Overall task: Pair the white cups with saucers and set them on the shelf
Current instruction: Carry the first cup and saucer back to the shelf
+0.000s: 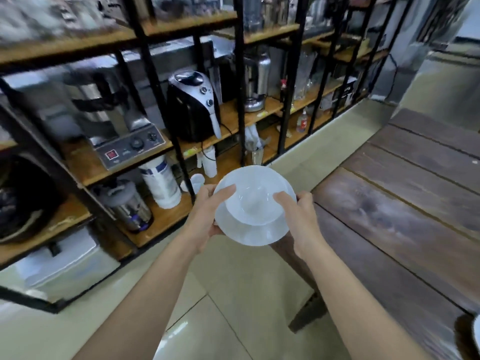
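Gripping the saucer (255, 229) with both hands, left hand (207, 216) and right hand (298, 219), fingers curled under its rim, you keep the cup (253, 203) level in mid-air near the shelf (166, 219).

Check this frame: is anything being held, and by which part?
Yes. Both hands, left hand and right hand, hold a white cup on its saucer, gripping opposite rims, thumbs on top.
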`<act>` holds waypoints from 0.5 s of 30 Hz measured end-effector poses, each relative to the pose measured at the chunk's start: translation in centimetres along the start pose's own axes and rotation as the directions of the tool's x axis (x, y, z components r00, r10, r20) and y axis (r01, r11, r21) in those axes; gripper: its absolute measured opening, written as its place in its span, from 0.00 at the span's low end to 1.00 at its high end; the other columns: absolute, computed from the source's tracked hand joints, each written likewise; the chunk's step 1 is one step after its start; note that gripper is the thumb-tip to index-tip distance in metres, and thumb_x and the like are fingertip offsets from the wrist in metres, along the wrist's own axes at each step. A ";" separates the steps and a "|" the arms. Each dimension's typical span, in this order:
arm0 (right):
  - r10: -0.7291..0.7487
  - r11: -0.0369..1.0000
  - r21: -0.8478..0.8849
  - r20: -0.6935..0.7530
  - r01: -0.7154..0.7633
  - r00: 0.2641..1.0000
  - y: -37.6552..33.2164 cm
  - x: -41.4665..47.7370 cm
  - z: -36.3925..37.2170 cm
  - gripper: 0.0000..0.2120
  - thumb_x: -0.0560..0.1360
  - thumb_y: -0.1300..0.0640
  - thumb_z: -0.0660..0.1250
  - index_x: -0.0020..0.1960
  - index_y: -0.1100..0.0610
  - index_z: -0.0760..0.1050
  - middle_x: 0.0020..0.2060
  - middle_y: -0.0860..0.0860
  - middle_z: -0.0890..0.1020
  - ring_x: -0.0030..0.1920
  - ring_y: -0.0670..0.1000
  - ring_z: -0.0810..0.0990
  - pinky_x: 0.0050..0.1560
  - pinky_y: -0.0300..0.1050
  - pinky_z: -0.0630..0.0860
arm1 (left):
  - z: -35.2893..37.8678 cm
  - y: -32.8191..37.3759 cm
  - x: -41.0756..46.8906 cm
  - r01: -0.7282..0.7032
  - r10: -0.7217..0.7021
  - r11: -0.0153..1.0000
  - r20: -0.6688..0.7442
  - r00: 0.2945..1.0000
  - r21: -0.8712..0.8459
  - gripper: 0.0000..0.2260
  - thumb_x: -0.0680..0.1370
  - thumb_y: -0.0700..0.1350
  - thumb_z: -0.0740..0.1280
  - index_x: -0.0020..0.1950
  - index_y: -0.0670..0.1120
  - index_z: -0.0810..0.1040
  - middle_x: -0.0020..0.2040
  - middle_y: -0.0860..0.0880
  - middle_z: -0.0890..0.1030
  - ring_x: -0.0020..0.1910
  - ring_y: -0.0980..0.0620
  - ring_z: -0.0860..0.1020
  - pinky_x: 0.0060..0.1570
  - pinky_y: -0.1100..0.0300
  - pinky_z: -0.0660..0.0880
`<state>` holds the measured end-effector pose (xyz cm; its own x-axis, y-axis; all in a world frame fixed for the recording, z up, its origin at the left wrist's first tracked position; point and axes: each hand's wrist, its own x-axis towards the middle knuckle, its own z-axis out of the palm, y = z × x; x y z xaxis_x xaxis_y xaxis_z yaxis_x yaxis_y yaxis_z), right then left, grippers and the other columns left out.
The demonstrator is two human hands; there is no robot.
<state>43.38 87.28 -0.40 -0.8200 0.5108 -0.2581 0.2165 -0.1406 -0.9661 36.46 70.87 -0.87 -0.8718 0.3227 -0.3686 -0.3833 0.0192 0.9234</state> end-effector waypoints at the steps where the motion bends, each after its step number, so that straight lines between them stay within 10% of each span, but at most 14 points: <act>1: -0.006 1.000 -0.010 0.036 0.006 0.999 -0.4 -0.2 1.7 0.17 0.73 0.51 0.65 0.55 0.56 0.62 0.46 0.47 0.71 0.43 0.46 0.72 0.32 0.40 0.68 | -1.6 0.4 -0.5 -0.018 0.018 1.000 -0.038 0.999 -0.020 0.28 0.59 0.64 0.72 0.55 0.56 0.71 0.58 0.49 0.78 0.54 0.45 0.79 0.41 0.47 0.81; 15: -0.080 0.994 -0.045 0.365 0.103 0.928 -2.8 -6.4 29.8 0.24 0.72 0.49 0.66 0.63 0.57 0.62 0.52 0.53 0.72 0.52 0.53 0.73 0.45 0.47 0.72 | -27.7 5.7 -7.4 -0.211 0.171 0.977 -0.451 0.876 -0.039 0.30 0.61 0.66 0.69 0.57 0.51 0.73 0.56 0.45 0.79 0.52 0.43 0.80 0.46 0.42 0.80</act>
<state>32.26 59.14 4.05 -0.9712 0.1759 -0.1607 0.1544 -0.0488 -0.9868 32.32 42.41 4.21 -0.9668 -0.1408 -0.2133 -0.2027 -0.0860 0.9755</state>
